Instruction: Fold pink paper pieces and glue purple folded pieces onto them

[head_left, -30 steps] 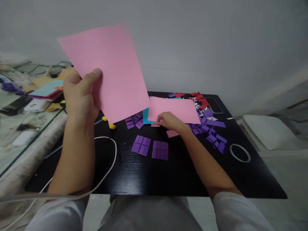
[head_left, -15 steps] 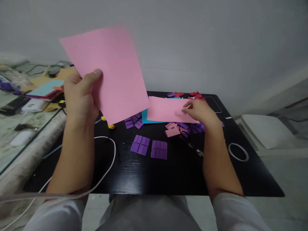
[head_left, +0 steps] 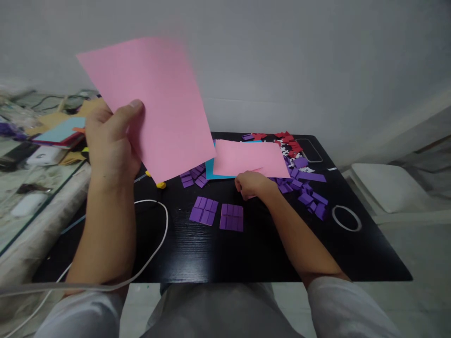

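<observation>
The black table (head_left: 197, 263) has its left side partly hidden by the left forearm (head_left: 109, 234); dark surface stretches between the purple panels and the straight front edge. The raised pink sheet (head_left: 169, 108) is held well above the tabletop, its upper right corner blurred. The flat pink sheet (head_left: 246, 157) lies over a blue sheet (head_left: 209, 171), hiding most of it. The left hand (head_left: 112, 134) grips the raised sheet's left edge, thumb in front, other fingers hidden behind. The right hand (head_left: 252, 184) is at the flat sheet's near edge, fingers curled; pink slivers show around it, but I cannot tell whether they are gripped. A white cable (head_left: 165, 225) is cut off at the left border. 2 purple panels (head_left: 204, 211) lie apart, a narrow gap between. A white ring (head_left: 334, 213) lies near the table's right edge, beside loose purple pieces (head_left: 313, 197).
</observation>
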Motion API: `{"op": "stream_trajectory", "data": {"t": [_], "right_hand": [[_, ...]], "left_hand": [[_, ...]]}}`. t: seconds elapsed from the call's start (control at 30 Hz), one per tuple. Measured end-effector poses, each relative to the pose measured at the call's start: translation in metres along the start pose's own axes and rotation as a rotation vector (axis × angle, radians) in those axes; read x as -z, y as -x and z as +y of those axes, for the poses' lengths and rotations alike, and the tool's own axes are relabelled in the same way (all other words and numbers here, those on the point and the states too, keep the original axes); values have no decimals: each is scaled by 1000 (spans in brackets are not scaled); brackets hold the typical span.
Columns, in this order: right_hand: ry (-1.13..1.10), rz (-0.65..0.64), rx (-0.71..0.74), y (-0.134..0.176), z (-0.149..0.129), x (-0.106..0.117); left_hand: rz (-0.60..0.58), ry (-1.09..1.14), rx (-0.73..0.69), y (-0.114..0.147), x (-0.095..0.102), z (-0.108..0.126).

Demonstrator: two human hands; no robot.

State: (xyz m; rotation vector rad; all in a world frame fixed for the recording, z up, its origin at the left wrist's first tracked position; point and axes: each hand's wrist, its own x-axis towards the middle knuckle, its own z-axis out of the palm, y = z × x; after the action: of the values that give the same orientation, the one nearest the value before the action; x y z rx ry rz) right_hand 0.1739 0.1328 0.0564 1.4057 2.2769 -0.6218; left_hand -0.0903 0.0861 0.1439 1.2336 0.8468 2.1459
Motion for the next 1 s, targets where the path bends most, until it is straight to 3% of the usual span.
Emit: {"op": "stream_trajectory", "data": {"t": [0.13,0.27,0.33,0.47,0.57,0.67,0.73,0.9,1.0], "right_hand": [[-40,-19,52,2,7,2],[-147,45,207,11,14,13],[-276,176,318,15,10,17],[-732,611,535,21,-10,15],[-621,635,662,26,-21,8],[-381,541,643,33,-21,5],[-387,535,574,37,-17,7],[-902,798,500,34,-10,18],[-1172,885,496,30,-10,22]], "left_hand": [[-1,3,26,-2,-1,2],[3,7,17,-1,-1,2],[-1,-11,13,0,-2,2],[-27,-60,11,2,-2,1],[-13,-87,-3,2,-2,-1],[-5,-86,-26,2,-2,-3],[-14,-64,-31,3,-3,-4],[-90,-119,62,10,-4,-8],[-164,-239,163,17,-5,-10]]}}
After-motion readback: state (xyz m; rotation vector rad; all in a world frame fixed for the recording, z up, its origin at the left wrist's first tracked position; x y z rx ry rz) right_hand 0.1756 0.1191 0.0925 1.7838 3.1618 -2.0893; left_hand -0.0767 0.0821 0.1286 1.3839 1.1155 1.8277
